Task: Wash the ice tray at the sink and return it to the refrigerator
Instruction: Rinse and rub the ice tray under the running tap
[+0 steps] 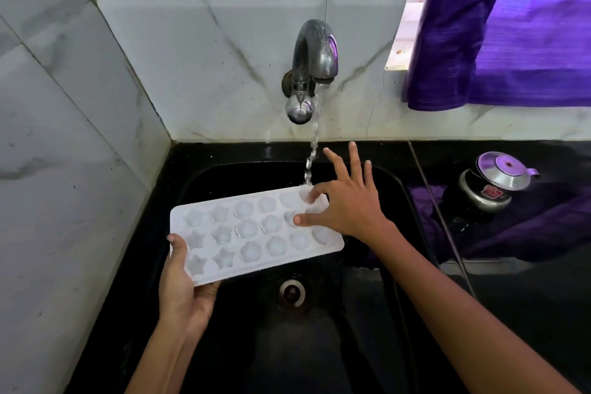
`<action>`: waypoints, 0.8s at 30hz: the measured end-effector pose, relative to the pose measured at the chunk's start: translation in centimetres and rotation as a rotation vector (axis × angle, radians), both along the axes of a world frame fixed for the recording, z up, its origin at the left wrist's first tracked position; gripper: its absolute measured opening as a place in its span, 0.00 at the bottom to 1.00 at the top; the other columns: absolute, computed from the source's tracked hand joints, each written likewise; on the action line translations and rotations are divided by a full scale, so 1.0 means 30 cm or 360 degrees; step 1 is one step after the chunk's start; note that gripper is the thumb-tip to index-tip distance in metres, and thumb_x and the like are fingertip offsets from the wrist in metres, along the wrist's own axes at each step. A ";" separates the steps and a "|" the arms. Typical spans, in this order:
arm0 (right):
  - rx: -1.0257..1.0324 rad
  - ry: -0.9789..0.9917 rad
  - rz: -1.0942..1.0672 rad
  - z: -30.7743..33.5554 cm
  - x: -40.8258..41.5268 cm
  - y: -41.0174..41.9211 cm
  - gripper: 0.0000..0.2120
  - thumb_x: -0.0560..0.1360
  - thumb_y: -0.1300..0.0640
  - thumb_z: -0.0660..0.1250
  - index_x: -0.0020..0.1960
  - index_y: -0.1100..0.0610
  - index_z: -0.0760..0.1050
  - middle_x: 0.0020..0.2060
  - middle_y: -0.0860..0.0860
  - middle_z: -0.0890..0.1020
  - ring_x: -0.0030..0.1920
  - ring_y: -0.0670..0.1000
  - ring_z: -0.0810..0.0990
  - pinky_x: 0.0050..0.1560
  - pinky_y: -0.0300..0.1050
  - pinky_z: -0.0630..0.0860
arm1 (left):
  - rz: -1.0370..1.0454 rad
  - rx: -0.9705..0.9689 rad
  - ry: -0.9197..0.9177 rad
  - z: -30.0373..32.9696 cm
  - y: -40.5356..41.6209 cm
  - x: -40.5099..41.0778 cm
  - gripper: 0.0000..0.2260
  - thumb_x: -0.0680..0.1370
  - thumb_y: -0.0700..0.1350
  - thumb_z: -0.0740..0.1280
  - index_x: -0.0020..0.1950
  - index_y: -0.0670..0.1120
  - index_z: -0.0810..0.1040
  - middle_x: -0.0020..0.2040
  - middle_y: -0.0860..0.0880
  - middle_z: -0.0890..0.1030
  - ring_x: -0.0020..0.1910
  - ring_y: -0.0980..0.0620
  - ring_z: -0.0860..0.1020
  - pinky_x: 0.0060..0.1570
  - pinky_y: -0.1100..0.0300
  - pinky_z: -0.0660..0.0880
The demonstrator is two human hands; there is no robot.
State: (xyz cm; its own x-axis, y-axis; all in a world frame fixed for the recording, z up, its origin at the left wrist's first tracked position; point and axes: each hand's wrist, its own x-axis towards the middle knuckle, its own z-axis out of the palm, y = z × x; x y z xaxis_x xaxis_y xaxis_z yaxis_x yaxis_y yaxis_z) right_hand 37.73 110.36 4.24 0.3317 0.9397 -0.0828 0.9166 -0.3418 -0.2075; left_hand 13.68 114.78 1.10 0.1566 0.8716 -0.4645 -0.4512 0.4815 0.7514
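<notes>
A person holds a white ice tray [256, 233] over a black sink [393, 265], the left hand [182, 285] gripping its near corner. The right hand [345, 201] lies spread on the far end, fingers straight, index finger in a mould. Just beyond that hand, water [311, 150] runs from the tap [315, 57] onto the tray. A small metal pot [492, 182] stands on the worktop [527, 297] to the right.

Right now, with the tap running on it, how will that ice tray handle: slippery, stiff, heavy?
Probably slippery: water from the tap strikes the ice tray at its far right corner. Likely stiff and light: the left hand alone grips its near left corner and it stays flat over the sink. It may tip as cavities fill; the right hand's fingers rest on that end.
</notes>
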 end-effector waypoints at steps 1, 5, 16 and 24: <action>-0.0011 -0.0067 0.0000 0.001 -0.001 -0.003 0.33 0.61 0.23 0.60 0.58 0.40 0.77 0.77 0.49 0.39 0.72 0.59 0.25 0.72 0.65 0.33 | -0.0009 0.0008 0.0003 0.004 -0.001 0.003 0.25 0.76 0.61 0.60 0.67 0.48 0.73 0.58 0.47 0.82 0.46 0.50 0.85 0.33 0.57 0.81; -0.0092 -0.0153 0.0047 0.006 -0.008 -0.016 0.32 0.66 0.25 0.56 0.64 0.39 0.74 0.77 0.50 0.38 0.72 0.61 0.25 0.71 0.66 0.33 | -0.0008 0.0021 -0.0023 0.016 -0.010 0.019 0.24 0.77 0.60 0.60 0.67 0.48 0.73 0.56 0.48 0.83 0.46 0.49 0.85 0.32 0.56 0.81; -0.0107 0.0017 0.0010 0.040 0.018 -0.021 0.28 0.64 0.28 0.65 0.60 0.41 0.77 0.77 0.51 0.36 0.70 0.62 0.23 0.67 0.69 0.28 | 0.0045 -0.0009 -0.0076 0.022 -0.053 0.035 0.26 0.76 0.61 0.59 0.68 0.46 0.73 0.55 0.48 0.84 0.46 0.50 0.85 0.32 0.58 0.80; -0.0071 0.0124 0.0053 0.048 0.025 0.005 0.27 0.66 0.29 0.65 0.60 0.39 0.76 0.76 0.49 0.35 0.69 0.62 0.22 0.65 0.70 0.27 | 0.0105 0.0001 -0.0090 0.036 -0.045 0.039 0.25 0.78 0.60 0.59 0.68 0.47 0.73 0.53 0.49 0.84 0.46 0.52 0.85 0.32 0.59 0.80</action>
